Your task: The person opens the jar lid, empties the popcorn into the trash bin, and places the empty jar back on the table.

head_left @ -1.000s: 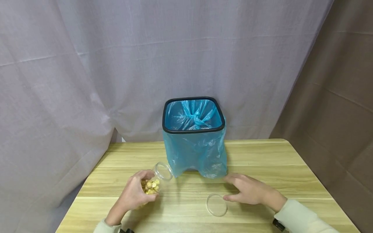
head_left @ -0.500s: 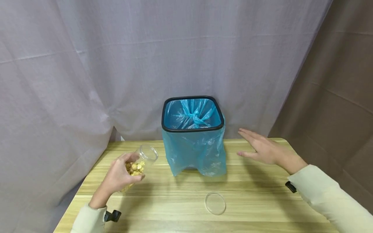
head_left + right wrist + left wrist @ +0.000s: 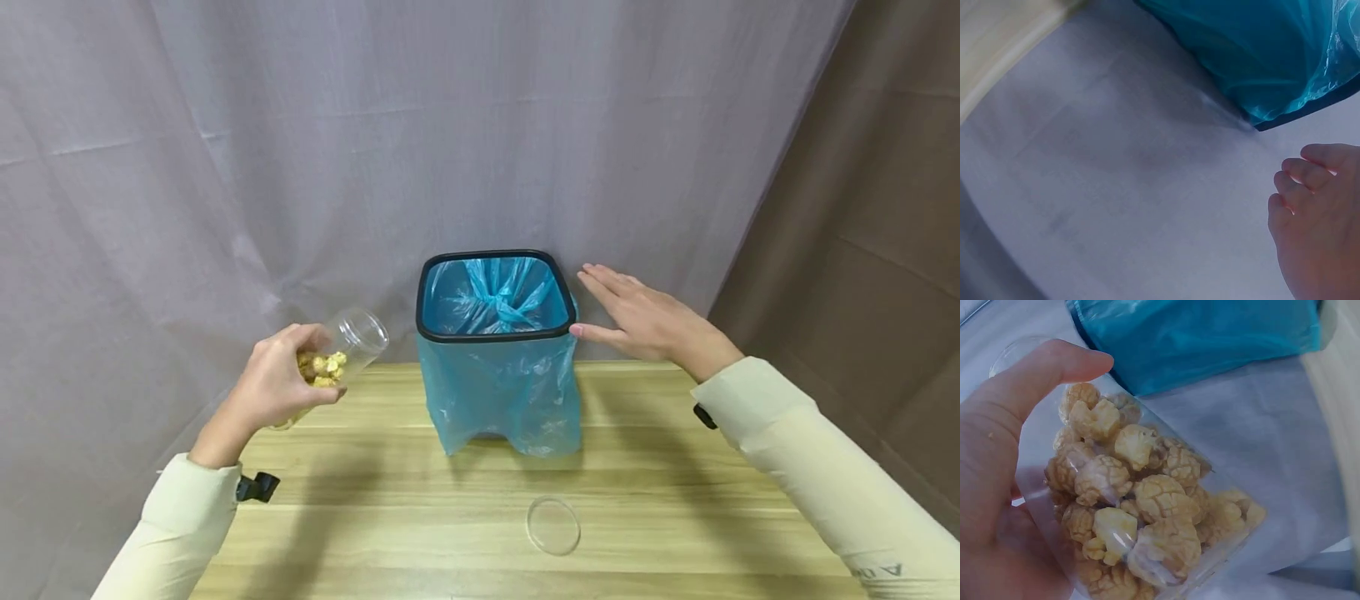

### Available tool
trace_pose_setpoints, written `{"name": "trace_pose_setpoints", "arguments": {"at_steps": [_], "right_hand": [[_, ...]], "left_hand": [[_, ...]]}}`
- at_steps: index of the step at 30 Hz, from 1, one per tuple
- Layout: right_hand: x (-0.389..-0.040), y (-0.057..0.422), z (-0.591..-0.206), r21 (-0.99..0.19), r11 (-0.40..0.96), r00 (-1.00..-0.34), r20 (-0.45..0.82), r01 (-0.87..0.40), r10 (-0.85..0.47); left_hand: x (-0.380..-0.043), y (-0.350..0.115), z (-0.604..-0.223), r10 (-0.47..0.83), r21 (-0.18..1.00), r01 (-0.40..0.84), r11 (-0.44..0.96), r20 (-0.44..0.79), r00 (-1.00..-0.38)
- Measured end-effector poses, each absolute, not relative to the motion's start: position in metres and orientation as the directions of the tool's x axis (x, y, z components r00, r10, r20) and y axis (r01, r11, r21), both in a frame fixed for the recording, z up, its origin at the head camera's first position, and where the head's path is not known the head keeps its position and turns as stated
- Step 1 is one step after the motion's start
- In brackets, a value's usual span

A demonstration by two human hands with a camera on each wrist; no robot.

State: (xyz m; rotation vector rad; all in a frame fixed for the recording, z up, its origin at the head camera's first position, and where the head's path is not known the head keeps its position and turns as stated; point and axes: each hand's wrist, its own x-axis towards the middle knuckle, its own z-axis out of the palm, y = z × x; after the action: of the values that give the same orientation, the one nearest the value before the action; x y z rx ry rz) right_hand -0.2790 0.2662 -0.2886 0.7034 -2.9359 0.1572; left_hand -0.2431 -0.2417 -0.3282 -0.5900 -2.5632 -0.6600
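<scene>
My left hand (image 3: 279,379) grips a clear jar (image 3: 358,333) of popcorn (image 3: 1129,494), raised above the table on the left. The jar tilts, its uncovered mouth pointing up and right toward the bin. The popcorn lies in its lower part. At the right side of the bin (image 3: 497,337), my right hand (image 3: 648,321) has its fingers stretched out and holds nothing; the thumb tip is right at the black rim. Blue plastic bag lining (image 3: 502,392) hangs over the bin's outside and is knotted within. A round clear lid (image 3: 553,527) lies flat on the table in front.
The wooden table (image 3: 420,500) carries the bin near its back edge. A grey curtain (image 3: 337,167) hangs close behind, and a brown one (image 3: 862,275) closes off the right side.
My left hand has lifted the jar up and to the left from low over the table. My right hand has left the lid's side and risen to the bin's right rim.
</scene>
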Motion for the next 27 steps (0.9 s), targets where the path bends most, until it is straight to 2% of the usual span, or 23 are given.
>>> {"name": "trace_pose_setpoints", "arguments": {"at_steps": [10, 17, 27], "right_hand": [[-0.297, 0.242, -0.288, -0.032, 0.882, -0.874, 0.157, -0.470, -0.460], [-0.305, 0.235, -0.291, -0.017, 0.877, -0.870, 0.137, -0.480, -0.473], [-0.310, 0.232, -0.298, -0.019, 0.868, -0.864, 0.109, -0.496, -0.491]], "left_hand": [[-0.266, -0.223, -0.281, 0.347, 0.284, 0.496, 0.820, 0.444, -0.826], [-0.277, -0.207, -0.260, 0.359, 0.277, 0.483, 0.831, 0.397, -0.845], [-0.297, -0.196, -0.248, 0.402, 0.160, 0.512, 0.844, 0.442, -0.802]]}}
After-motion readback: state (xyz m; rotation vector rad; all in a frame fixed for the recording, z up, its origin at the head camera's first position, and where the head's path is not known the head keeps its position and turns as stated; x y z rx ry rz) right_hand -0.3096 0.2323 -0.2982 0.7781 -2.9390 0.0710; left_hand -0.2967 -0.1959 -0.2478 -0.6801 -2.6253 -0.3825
